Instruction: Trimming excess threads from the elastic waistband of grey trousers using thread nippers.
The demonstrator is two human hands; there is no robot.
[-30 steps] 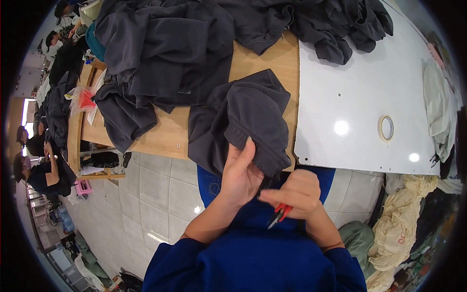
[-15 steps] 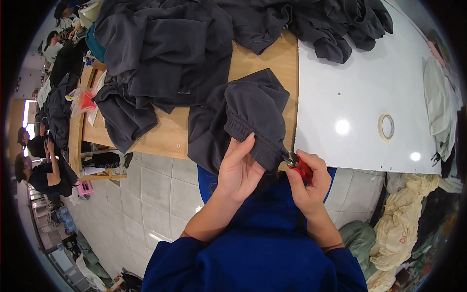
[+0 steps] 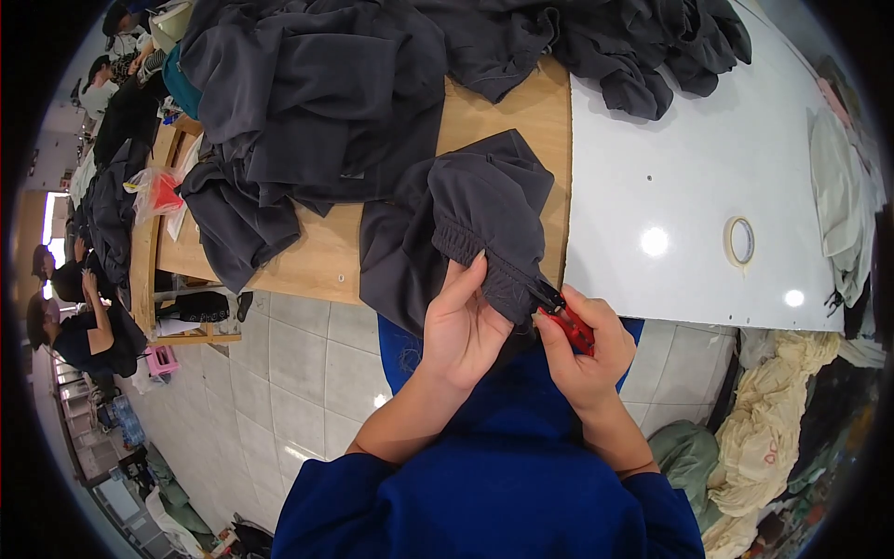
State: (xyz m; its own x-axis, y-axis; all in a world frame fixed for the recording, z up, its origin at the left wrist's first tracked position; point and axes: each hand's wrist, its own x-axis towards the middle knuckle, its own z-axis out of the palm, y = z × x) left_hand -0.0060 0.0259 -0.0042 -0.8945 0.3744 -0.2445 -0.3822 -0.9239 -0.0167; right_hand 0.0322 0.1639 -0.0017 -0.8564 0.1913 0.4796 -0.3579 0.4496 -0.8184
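A dark grey garment [image 3: 489,200] with a gathered elastic edge lies over the near edge of the wooden table. My left hand [image 3: 463,326] grips that elastic edge, thumb on top and fingers behind the cloth. In my right hand [image 3: 591,349] is a pair of red-handled thread snips [image 3: 568,324]. Their dark blades touch the right end of the gathered edge, where they partly overlap the cloth. Whether a thread lies between the blades is too small to tell.
More dark grey garments [image 3: 307,102] are heaped on the wooden table [image 3: 307,272]. A tape roll [image 3: 739,242] lies on the white tabletop [image 3: 670,196] at right. Cream cloth bundles [image 3: 768,429] sit below it. Other people [image 3: 79,321] work at far left.
My right hand has shifted slightly left, bringing the snips further over the end of the elastic edge. The left hand stays nearly in place, holding the garment.
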